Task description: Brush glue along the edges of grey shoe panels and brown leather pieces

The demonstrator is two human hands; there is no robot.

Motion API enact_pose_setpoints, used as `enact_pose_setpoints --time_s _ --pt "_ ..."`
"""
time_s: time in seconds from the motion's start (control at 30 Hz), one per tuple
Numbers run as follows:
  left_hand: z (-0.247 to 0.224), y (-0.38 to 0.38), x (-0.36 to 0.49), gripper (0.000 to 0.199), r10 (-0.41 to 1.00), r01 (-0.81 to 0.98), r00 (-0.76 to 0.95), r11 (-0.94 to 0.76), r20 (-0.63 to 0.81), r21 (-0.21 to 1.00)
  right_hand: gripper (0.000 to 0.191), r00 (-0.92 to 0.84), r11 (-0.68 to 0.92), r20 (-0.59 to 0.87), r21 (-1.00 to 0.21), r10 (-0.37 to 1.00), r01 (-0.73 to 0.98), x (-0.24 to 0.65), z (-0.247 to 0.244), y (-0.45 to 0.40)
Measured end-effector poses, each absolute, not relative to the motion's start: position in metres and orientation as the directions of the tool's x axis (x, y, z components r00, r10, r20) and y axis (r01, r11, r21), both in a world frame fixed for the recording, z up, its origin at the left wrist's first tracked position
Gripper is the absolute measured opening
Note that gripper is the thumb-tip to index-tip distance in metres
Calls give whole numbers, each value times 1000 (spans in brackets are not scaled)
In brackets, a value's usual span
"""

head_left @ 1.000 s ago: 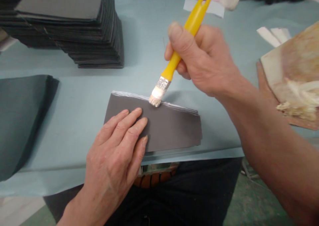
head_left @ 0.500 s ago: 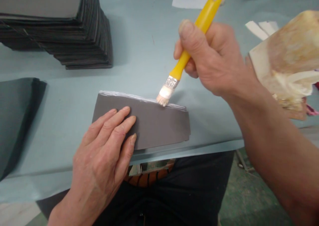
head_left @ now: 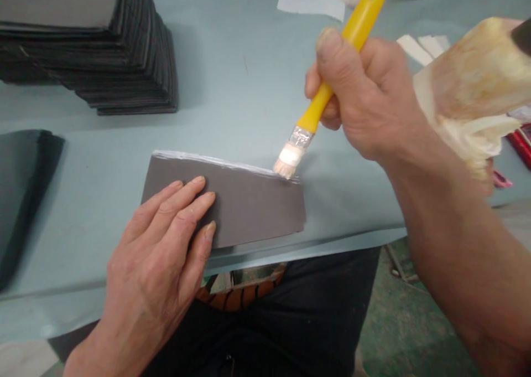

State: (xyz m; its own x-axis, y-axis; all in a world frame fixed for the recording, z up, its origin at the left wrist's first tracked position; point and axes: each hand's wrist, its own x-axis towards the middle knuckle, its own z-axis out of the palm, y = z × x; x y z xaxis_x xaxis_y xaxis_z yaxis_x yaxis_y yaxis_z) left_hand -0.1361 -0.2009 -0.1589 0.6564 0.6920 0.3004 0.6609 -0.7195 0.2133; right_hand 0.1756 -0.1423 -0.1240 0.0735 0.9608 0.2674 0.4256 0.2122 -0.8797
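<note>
A dark grey flat piece (head_left: 257, 205) lies near the table's front edge, with a wet-looking whitish strip along its far edge. My left hand (head_left: 161, 244) rests flat on its left part, fingers stretched out, covering the lower left corner. My right hand (head_left: 360, 89) is closed around the yellow handle of a paintbrush (head_left: 317, 108). The brush slants down to the left, and its pale bristles touch the whitish strip close to the piece's right end. White material coats the bristles near the metal band.
A tall stack of dark sheets (head_left: 136, 61) stands at the back left, with a folded dark piece (head_left: 25, 194) in front of it. To the right, beyond my forearm, is a stained container (head_left: 477, 72). White strips (head_left: 418, 47) lie beside it on the blue-green table covering (head_left: 232, 100).
The brush in my right hand has moved rightward along the whitish strip, toward the right end of the piece. My left hand stays on the piece. The whole view has shifted slightly.
</note>
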Motion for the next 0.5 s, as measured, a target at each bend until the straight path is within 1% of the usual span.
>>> enact_pose_setpoints --time_s 0.07,0.17,0.23,0.3,0.37,0.5 --pt "-159 -201 -136 38 697 666 653 -715 297 213 52 24 224 253 -892 967 393 176 -131 -141" --pt "-159 -202 -136 38 698 667 649 -713 302 215 62 -22 215 222 -910 975 355 186 -137 -146" --pt "-160 -201 -136 37 698 669 648 -713 306 210 65 4 171 186 -914 983 369 197 -136 -154" --pt "-160 -200 -137 37 693 666 649 -717 313 206 64 67 108 150 -899 986 424 206 -132 -163" --pt "-161 -200 -136 38 686 658 656 -724 316 206 64 112 79 143 -891 983 447 212 -126 -171" --pt "-158 -199 -135 35 672 647 673 -738 310 193 66 129 73 133 -917 983 393 204 -118 -181"
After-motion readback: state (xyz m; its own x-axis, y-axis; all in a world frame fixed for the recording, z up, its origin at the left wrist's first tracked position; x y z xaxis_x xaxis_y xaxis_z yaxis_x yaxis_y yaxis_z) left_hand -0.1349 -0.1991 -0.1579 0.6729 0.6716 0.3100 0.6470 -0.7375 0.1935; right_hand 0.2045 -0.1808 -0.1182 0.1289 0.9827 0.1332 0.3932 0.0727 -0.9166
